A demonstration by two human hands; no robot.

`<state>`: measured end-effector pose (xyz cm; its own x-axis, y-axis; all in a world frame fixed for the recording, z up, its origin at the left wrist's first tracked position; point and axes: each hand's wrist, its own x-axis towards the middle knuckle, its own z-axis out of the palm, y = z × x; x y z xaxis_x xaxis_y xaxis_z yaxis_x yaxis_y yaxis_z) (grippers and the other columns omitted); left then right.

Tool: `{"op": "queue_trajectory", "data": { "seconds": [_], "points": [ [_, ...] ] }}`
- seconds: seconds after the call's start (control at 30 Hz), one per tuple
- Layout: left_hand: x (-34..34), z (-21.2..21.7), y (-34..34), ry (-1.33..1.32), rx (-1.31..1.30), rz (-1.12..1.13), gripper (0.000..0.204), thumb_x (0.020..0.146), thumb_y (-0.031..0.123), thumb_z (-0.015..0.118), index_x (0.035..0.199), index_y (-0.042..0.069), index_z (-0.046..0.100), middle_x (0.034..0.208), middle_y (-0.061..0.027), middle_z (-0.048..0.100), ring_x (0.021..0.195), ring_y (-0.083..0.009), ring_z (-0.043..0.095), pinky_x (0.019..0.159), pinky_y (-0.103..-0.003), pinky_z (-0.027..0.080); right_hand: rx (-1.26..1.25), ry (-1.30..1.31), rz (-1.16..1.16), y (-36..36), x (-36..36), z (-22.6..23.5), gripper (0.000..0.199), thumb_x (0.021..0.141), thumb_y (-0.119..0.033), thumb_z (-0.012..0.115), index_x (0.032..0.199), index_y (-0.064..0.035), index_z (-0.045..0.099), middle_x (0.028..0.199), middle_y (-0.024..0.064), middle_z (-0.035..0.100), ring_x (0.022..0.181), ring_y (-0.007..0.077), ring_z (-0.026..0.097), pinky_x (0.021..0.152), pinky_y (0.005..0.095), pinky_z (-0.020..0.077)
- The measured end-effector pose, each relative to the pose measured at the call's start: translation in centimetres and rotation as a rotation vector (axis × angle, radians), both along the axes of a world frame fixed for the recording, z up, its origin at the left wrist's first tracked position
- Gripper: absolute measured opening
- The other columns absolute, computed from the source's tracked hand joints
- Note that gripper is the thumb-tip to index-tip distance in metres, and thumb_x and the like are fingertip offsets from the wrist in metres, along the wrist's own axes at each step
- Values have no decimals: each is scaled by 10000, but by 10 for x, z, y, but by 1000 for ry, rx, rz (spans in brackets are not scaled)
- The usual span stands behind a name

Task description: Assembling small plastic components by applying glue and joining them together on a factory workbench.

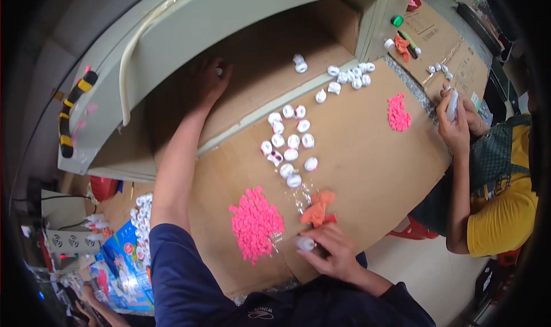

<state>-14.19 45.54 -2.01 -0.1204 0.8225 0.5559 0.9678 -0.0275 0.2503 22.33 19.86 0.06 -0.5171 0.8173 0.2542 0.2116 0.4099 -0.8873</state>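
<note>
My left hand (211, 84) reaches into the dark opening of the grey cabinet, its fingers closed around a small white rounded piece (219, 71), partly hidden. Low over the cardboard, my right hand (333, 251) grips a small whitish bottle (306, 244), most of it covered by the fingers. Just beyond that hand lies a crumpled orange cloth (317, 209). Between my arms a heap of tiny pink pieces (256, 225) is spread on the cardboard sheet (367, 177). Farther off stand several white rounded pieces (291, 141), some with pink edges.
More white pieces (351, 75) sit by the cabinet's (229, 22) sill, near a smaller pink heap (400, 113). At right, a co-worker in a yellow sleeve (499, 218) holds a white bottle (453, 106). A blue printed sheet (121, 264) with white pieces lies at left.
</note>
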Motion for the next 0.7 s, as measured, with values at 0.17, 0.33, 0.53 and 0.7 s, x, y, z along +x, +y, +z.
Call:
{"op": "queue_trajectory", "data": {
  "seconds": [0.17, 0.33, 0.53, 0.7],
  "points": [
    [-6, 11, -44, 204, -8, 197, 164, 768, 239, 568, 894, 139, 599, 935, -123, 570, 890, -335, 551, 741, -413, 471, 48, 33, -13, -5, -3, 7, 270, 656, -81, 715, 888, 1, 603, 777, 95, 590, 710, 239, 548, 645, 310, 440],
    [32, 27, -134, 83, -59, 171, 126, 768, 190, 571, 856, 111, 616, 970, -136, 562, 861, -336, 552, 735, -407, 464, 38, 45, -45, -10, -2, 7, 257, 660, -69, 704, 886, 4, 605, 775, 101, 587, 724, 237, 546, 662, 310, 437],
    [70, 30, -259, 50, -41, 44, 141, 747, 167, 623, 832, 56, 631, 956, -115, 568, 885, -297, 542, 758, -401, 431, 62, 50, -29, -14, -4, 3, 256, 665, -62, 692, 898, 3, 608, 784, 106, 586, 753, 238, 544, 683, 307, 432],
    [86, 50, -287, -47, -176, 51, 219, 791, 226, 583, 890, 41, 644, 1020, -121, 586, 944, -288, 543, 826, -396, 405, 74, 53, -41, -11, -6, 0, 254, 666, -69, 695, 896, -2, 611, 786, 108, 587, 751, 245, 545, 690, 309, 431]
  ]
}}
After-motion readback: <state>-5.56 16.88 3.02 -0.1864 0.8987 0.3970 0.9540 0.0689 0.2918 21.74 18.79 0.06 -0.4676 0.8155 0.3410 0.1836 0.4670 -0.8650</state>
